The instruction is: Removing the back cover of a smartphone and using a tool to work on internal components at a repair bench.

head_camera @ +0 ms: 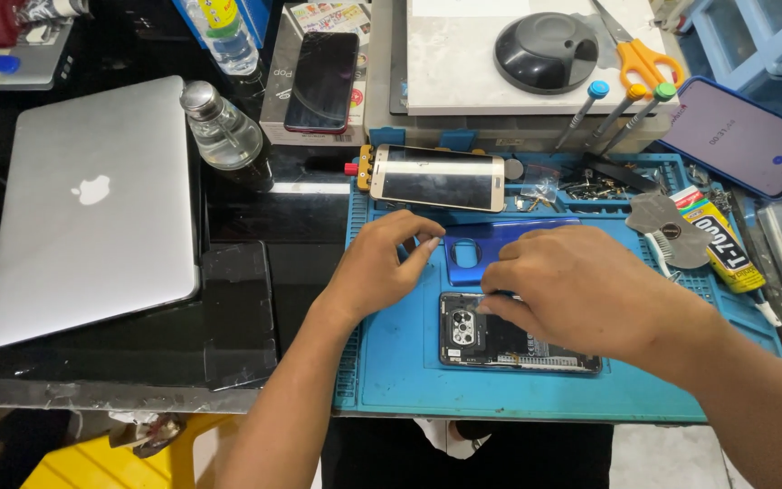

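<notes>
Left hand pinches glossy blue back cover edge; right hand, fingers curled, presses opened phone on ribbed blue silicone mat.

We see a glossy black desk under bright light that glints off its surface. Near, below its edge, a yellow stool and pale floor show.

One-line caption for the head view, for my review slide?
Both hands lift a blue back cover off an opened phone on a blue repair mat.
</notes>
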